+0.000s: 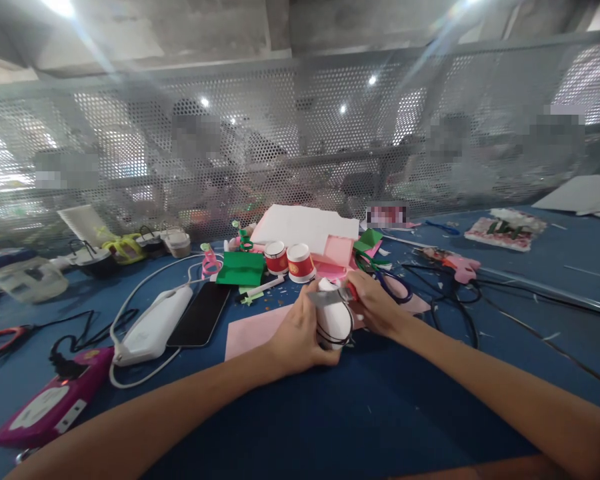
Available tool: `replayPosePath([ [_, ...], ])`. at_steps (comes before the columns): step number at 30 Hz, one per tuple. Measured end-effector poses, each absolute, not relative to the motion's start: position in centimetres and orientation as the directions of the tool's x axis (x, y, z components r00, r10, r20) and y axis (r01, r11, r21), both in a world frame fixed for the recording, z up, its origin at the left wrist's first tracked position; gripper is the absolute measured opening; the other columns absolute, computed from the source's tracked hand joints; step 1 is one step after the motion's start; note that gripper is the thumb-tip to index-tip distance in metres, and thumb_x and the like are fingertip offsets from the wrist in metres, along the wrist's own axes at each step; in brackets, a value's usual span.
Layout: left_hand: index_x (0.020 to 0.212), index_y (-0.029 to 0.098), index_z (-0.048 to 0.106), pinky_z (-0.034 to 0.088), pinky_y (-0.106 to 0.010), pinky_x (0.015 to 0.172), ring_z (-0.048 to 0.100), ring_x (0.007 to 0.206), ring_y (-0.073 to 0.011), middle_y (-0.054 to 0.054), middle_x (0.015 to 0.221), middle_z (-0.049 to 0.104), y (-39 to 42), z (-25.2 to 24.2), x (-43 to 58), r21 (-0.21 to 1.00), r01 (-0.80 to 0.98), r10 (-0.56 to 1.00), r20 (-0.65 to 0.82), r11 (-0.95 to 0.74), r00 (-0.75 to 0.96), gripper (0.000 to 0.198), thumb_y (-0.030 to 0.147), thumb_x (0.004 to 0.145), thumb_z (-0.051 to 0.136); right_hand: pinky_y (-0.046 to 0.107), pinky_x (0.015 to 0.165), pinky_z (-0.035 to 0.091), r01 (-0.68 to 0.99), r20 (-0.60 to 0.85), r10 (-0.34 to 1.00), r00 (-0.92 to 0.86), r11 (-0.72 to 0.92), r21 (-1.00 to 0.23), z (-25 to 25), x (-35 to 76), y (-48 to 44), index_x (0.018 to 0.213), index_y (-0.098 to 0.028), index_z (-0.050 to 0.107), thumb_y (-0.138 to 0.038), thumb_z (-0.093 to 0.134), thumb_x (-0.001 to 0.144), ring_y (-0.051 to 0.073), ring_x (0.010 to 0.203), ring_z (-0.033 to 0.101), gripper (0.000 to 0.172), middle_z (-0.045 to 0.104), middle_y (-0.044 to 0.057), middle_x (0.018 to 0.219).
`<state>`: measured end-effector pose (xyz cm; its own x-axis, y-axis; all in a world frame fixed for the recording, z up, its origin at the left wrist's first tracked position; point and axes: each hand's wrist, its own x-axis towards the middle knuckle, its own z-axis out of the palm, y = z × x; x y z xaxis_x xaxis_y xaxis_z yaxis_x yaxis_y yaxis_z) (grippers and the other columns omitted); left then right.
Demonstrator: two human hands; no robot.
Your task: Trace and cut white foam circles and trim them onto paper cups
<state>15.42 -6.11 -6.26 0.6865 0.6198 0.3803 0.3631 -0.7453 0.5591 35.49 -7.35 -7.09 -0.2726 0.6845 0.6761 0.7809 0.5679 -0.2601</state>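
Observation:
My left hand (297,333) is wrapped round a white paper cup (335,323) with a thin black cord looped about it. My right hand (377,303) grips a utility knife (333,297) with a red handle, its wide grey blade lying across the cup. Just beyond my hands stand two small red-and-white paper cups (301,263). A pink paper sheet (253,331) lies under my left wrist. Right of the cup, scissors (397,287) with dark blue handles are partly hidden behind my right hand. Green folded paper (241,268) sits to the left of the small cups.
A black phone (201,315), a white power bank (155,325) and a purple power strip (55,400) with cables lie on the left. A pink glue gun (463,265) and its cord are on the right. A perforated metal screen (290,147) stands behind the blue table.

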Motion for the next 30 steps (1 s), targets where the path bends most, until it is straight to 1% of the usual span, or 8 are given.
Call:
replayPosePath([
  [4, 0.144, 0.014, 0.017, 0.038, -0.049, 0.105, 0.049, 0.118, -0.0341, -0.015, 0.123, 0.049, -6.1, -6.4, 15.3, 0.513, 0.372, 0.597, 0.392, -0.774, 0.701, 0.102, 0.027, 0.059, 0.072, 0.034, 0.063, 0.039, 0.781, 0.687, 0.697, -0.207, 0.540, -0.313, -6.5, 34.9, -7.2, 0.075, -0.024, 0.035, -0.027, 0.040, 0.086, 0.020, 0.070, 0.047, 0.013, 0.051, 0.004, 0.074],
  [9, 0.143, 0.012, 0.013, 0.036, -0.047, 0.109, 0.043, 0.127, -0.0351, -0.020, 0.136, 0.038, -6.0, -6.4, 15.2, 0.574, 0.335, 0.616, 0.409, -0.747, 0.674, 0.107, 0.032, 0.059, 0.076, 0.032, 0.060, 0.036, 0.816, 0.676, 0.728, -0.111, 0.455, -0.357, -6.2, 36.4, -6.8, 0.073, -0.025, 0.032, -0.023, 0.042, 0.082, 0.019, 0.064, 0.043, 0.013, 0.046, 0.002, 0.070],
  [11, 0.144, 0.013, 0.011, 0.034, -0.048, 0.110, 0.041, 0.130, -0.0355, -0.020, 0.137, 0.038, -5.9, -6.3, 15.2, 0.616, 0.317, 0.633, 0.400, -0.721, 0.663, 0.109, 0.033, 0.059, 0.077, 0.032, 0.060, 0.036, 0.816, 0.689, 0.710, -0.149, 0.481, -0.319, -6.3, 37.4, -6.6, 0.073, -0.025, 0.032, -0.022, 0.043, 0.079, 0.018, 0.064, 0.042, 0.013, 0.045, 0.001, 0.070],
  [13, 0.144, 0.015, 0.008, 0.034, -0.050, 0.110, 0.040, 0.130, -0.0360, -0.019, 0.137, 0.038, -5.8, -6.2, 15.2, 0.657, 0.302, 0.656, 0.395, -0.691, 0.643, 0.112, 0.032, 0.058, 0.078, 0.032, 0.062, 0.037, 0.802, 0.693, 0.681, -0.235, 0.539, -0.257, -6.5, 38.3, -6.3, 0.074, -0.024, 0.033, -0.022, 0.046, 0.077, 0.018, 0.065, 0.042, 0.013, 0.045, 0.001, 0.070],
  [17, 0.143, 0.015, 0.011, 0.036, -0.050, 0.109, 0.042, 0.128, -0.0360, -0.018, 0.136, 0.041, -5.6, -6.0, 15.2, 0.708, 0.255, 0.672, 0.400, -0.658, 0.623, 0.114, 0.030, 0.055, 0.081, 0.034, 0.066, 0.037, 0.801, 0.659, 0.672, -0.337, 0.573, -0.174, -7.0, 38.7, -5.9, 0.074, -0.024, 0.033, -0.019, 0.044, 0.077, 0.020, 0.069, 0.042, 0.012, 0.047, 0.004, 0.072],
  [21, 0.141, 0.016, 0.012, 0.039, -0.048, 0.108, 0.042, 0.128, -0.0335, -0.016, 0.135, 0.041, -5.6, -6.0, 15.2, 0.728, 0.255, 0.686, 0.384, -0.637, 0.618, 0.109, 0.032, 0.057, 0.080, 0.034, 0.065, 0.037, 0.789, 0.630, 0.680, -0.374, 0.590, -0.169, -7.3, 38.1, -5.9, 0.074, -0.024, 0.033, -0.017, 0.043, 0.076, 0.020, 0.070, 0.042, 0.012, 0.047, 0.004, 0.073],
  [25, 0.138, 0.015, 0.014, 0.037, -0.047, 0.109, 0.041, 0.129, -0.0319, -0.016, 0.135, 0.041, -5.7, -6.1, 15.1, 0.694, 0.244, 0.649, 0.406, -0.677, 0.644, 0.101, 0.032, 0.060, 0.077, 0.035, 0.067, 0.039, 0.803, 0.622, 0.699, -0.353, 0.568, -0.183, -7.2, 37.9, -6.1, 0.074, -0.024, 0.032, -0.015, 0.043, 0.073, 0.021, 0.072, 0.043, 0.014, 0.048, 0.005, 0.076],
  [30, 0.140, 0.017, 0.011, 0.041, -0.048, 0.105, 0.047, 0.123, -0.0314, -0.014, 0.130, 0.045, -5.8, -6.3, 15.0, 0.701, 0.243, 0.650, 0.397, -0.670, 0.648, 0.105, 0.031, 0.059, 0.077, 0.036, 0.068, 0.041, 0.802, 0.596, 0.709, -0.376, 0.571, -0.174, -7.0, 38.0, -6.2, 0.074, -0.024, 0.035, -0.014, 0.044, 0.074, 0.021, 0.074, 0.045, 0.014, 0.050, 0.006, 0.076],
])
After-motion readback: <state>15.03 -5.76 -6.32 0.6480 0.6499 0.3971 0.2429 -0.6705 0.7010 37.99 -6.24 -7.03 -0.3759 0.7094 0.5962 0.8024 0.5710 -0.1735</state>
